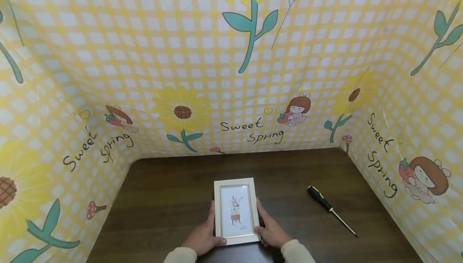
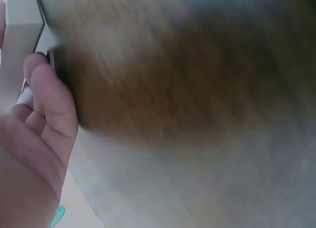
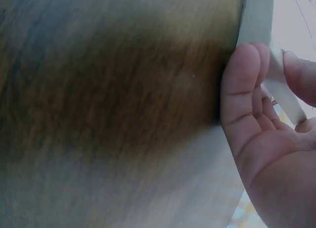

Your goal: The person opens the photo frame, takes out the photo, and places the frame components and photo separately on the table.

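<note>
Over the near half of a dark brown wooden surface (image 1: 173, 190), a picture frame (image 1: 238, 240) is held between the two hands of a person. Around the surface, a yellow and white checked cloth (image 1: 166, 54) stands like walls at the back, the left and the right; it carries printed sunflowers, strawberries, small cartoon figures and the words "Sweet Spring". The far edge of the surface meets this cloth. The picture frame has a cream border and faces up toward the head camera; inside it is a picture (image 1: 236, 216) of leaves and small flowers in a pot on legs. The left hand (image 1: 202, 233) has its grip clamped on the left side of the frame, with the thumb at the lower left corner. The right hand (image 1: 272, 230) has its grip clamped on the right side, with the thumb on the border. Whether the frame touches the surface, I cannot tell. To the right, well apart from the hands, lies a screwdriver (image 1: 330, 208) with a black handle.
</note>
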`<action>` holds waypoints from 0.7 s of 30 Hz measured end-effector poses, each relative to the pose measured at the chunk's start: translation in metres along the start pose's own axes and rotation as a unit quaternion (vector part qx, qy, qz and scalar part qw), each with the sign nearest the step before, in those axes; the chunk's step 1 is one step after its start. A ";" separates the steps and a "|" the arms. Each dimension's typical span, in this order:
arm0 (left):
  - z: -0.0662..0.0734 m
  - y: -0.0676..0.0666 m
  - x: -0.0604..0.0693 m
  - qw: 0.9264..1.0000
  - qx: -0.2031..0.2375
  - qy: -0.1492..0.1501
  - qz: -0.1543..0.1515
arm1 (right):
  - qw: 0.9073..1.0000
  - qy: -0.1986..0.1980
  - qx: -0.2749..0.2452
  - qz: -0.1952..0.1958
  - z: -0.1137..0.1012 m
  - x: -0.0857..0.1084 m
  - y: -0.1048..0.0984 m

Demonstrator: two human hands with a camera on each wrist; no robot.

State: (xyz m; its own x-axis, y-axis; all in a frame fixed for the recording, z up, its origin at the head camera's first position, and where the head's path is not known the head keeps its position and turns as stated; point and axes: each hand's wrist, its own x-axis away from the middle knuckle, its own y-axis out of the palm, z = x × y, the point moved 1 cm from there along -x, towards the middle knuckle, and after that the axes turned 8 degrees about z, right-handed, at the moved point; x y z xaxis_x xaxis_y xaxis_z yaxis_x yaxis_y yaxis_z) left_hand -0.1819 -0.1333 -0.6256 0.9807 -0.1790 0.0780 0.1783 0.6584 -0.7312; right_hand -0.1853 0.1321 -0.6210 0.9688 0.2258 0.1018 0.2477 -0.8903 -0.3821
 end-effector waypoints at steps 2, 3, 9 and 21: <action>0.000 0.000 0.000 1.000 0.001 0.007 0.005 | 1.000 -0.003 -0.001 0.001 0.000 0.000 -0.001; 0.000 -0.001 0.000 1.000 0.003 0.009 0.006 | 1.000 -0.002 0.000 0.002 -0.001 0.000 -0.001; -0.001 -0.001 -0.001 1.000 0.014 0.013 0.008 | 1.000 -0.002 0.001 0.009 -0.001 0.000 -0.002; -0.004 -0.001 -0.004 1.000 0.014 0.007 0.002 | 1.000 -0.006 -0.003 0.007 0.000 0.000 -0.002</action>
State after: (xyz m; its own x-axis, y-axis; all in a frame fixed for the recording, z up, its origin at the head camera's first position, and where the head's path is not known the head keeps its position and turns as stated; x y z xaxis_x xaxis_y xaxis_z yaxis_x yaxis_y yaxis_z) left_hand -0.1861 -0.1363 -0.6277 0.9803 -0.1861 0.0665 0.1773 0.6797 -0.7117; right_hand -0.1852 0.1337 -0.6203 0.9722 0.2183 0.0846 0.2340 -0.8957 -0.3782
